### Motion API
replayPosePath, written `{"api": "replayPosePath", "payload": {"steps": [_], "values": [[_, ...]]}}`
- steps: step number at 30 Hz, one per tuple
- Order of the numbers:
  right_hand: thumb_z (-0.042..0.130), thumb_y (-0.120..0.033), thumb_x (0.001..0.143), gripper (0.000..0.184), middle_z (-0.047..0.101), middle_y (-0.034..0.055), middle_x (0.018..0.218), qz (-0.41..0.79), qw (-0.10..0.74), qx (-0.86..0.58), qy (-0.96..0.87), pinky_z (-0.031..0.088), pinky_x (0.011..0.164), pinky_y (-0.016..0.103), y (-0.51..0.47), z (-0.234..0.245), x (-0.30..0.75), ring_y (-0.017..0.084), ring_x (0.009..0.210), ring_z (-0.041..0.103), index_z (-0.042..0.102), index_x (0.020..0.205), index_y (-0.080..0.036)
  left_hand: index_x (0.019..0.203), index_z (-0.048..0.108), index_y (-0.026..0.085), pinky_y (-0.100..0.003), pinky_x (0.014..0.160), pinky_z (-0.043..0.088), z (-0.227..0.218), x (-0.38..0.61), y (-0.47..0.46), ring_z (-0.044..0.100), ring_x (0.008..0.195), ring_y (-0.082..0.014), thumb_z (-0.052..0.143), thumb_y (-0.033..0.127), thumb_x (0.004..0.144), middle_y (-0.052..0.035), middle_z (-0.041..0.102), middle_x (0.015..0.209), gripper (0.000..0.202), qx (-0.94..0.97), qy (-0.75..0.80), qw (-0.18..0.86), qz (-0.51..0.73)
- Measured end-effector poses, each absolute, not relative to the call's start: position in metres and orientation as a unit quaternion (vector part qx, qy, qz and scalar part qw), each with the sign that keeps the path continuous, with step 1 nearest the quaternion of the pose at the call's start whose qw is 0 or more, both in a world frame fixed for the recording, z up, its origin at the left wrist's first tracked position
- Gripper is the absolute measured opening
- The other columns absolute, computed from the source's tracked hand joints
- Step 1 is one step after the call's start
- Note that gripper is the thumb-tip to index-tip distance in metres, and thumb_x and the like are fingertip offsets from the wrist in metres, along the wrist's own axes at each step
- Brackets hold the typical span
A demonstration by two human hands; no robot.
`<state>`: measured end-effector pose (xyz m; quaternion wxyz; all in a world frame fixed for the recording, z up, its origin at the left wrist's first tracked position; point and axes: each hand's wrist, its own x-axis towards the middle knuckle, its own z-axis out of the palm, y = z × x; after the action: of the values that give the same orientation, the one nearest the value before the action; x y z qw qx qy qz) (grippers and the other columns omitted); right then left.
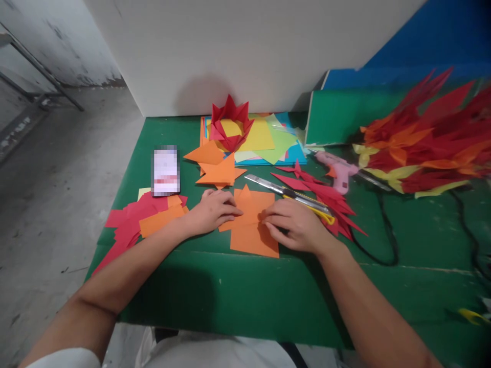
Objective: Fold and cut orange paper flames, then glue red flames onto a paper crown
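Note:
An orange sheet of paper (255,243) lies flat on the green table in front of me, with an orange folded piece (245,214) on top of it. My left hand (213,210) pinches the left side of the folded piece, its fingers bent and close together. At the right side, my right hand (293,222) has its fingertips closed on the paper's edge; the thumb side is partly hidden. A box cutter (287,193) with a yellow handle lies just beyond my right hand. Several orange folded paper points (218,168) lie beyond the left hand.
A red paper ring of points (230,125) stands on coloured sheets (264,135). Left are a phone (165,171) and red paper pieces (132,217). Right are red folded points (333,202), a pink glue gun (337,168), a black cord (391,240) and a red-orange paper piece (429,138).

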<state>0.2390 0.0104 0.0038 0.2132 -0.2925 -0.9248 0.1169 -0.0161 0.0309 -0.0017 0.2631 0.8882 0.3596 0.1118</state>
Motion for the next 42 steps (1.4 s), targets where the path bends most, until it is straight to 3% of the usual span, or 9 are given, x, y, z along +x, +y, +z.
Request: {"api": "replayPosePath", "payload": {"steps": [11,16,20,23,26,31,37,42], "values": [[0.042,-0.024,0.095,0.028,0.068,0.0097,0.091,0.118,0.160,-0.221,-0.955,0.042,0.073,0.033,-0.002,0.000,0.190,0.019,0.085,0.055,0.067,0.105,-0.016,0.103,0.070,0.024,-0.039,0.089,0.031,-0.002,-0.015,0.031,0.053,0.097,-0.0202,0.050,0.026,0.093,-0.0051,0.062,0.100,0.023,0.889,0.361,0.257,0.119],[0.048,-0.028,0.093,0.029,0.068,0.0090,0.097,0.120,0.137,-0.215,-0.959,0.041,0.078,0.035,-0.008,-0.006,0.175,0.022,0.094,0.054,0.064,0.116,-0.018,0.097,0.071,0.022,-0.039,0.088,0.030,-0.002,-0.015,0.030,0.054,0.095,-0.0194,0.046,0.025,0.094,-0.0052,0.062,0.098,0.025,0.891,0.358,0.247,0.128],[0.047,-0.026,0.093,0.025,0.068,0.0063,0.095,0.102,0.212,-0.233,-0.944,0.042,0.074,0.033,0.000,-0.004,0.191,0.019,0.087,0.056,0.066,0.108,-0.021,0.102,0.069,0.024,-0.039,0.089,0.030,-0.002,-0.015,0.027,0.054,0.095,-0.0193,0.048,0.033,0.093,-0.0043,0.061,0.097,0.024,0.893,0.352,0.242,0.137],[0.048,-0.022,0.091,0.019,0.067,0.0081,0.089,0.016,0.298,-0.381,-0.875,0.044,0.076,0.036,0.012,0.000,0.215,0.021,0.084,0.057,0.066,0.093,-0.019,0.105,0.067,0.023,-0.040,0.090,0.031,-0.003,-0.015,0.026,0.053,0.096,-0.0215,0.057,0.043,0.087,-0.0053,0.059,0.099,0.028,0.899,0.350,0.227,0.134],[0.047,-0.024,0.091,0.020,0.066,0.0123,0.100,-0.036,0.271,-0.506,-0.818,0.046,0.082,0.041,0.022,-0.001,0.237,0.026,0.094,0.057,0.064,0.100,-0.017,0.111,0.063,0.021,-0.041,0.091,0.031,-0.005,-0.015,0.025,0.052,0.098,-0.0232,0.059,0.043,0.085,-0.0074,0.058,0.103,0.034,0.903,0.351,0.211,0.130],[0.044,-0.023,0.091,0.031,0.064,0.0151,0.108,-0.022,0.197,-0.544,-0.815,0.048,0.082,0.045,0.029,-0.015,0.254,0.030,0.097,0.057,0.059,0.117,-0.015,0.125,0.049,0.020,-0.042,0.093,0.035,-0.009,-0.015,0.025,0.052,0.108,-0.0260,0.054,0.038,0.089,-0.0116,0.057,0.117,0.041,0.914,0.321,0.211,0.133],[0.044,-0.021,0.090,0.032,0.063,0.0122,0.097,-0.026,0.243,-0.531,-0.811,0.049,0.077,0.043,0.026,-0.011,0.252,0.028,0.091,0.057,0.061,0.117,-0.020,0.134,0.035,0.021,-0.042,0.094,0.043,-0.011,-0.013,0.023,0.046,0.121,-0.0275,0.061,0.029,0.084,-0.0150,0.046,0.129,0.057,0.903,0.309,0.221,0.202],[0.049,-0.021,0.089,0.029,0.063,0.0102,0.098,0.017,0.277,-0.470,-0.838,0.048,0.078,0.041,0.021,0.002,0.252,0.025,0.091,0.058,0.065,0.114,-0.023,0.130,0.039,0.024,-0.041,0.092,0.046,-0.010,-0.011,0.021,0.051,0.109,-0.0233,0.060,0.027,0.084,-0.0131,0.043,0.126,0.050,0.909,0.293,0.203,0.217]]}}
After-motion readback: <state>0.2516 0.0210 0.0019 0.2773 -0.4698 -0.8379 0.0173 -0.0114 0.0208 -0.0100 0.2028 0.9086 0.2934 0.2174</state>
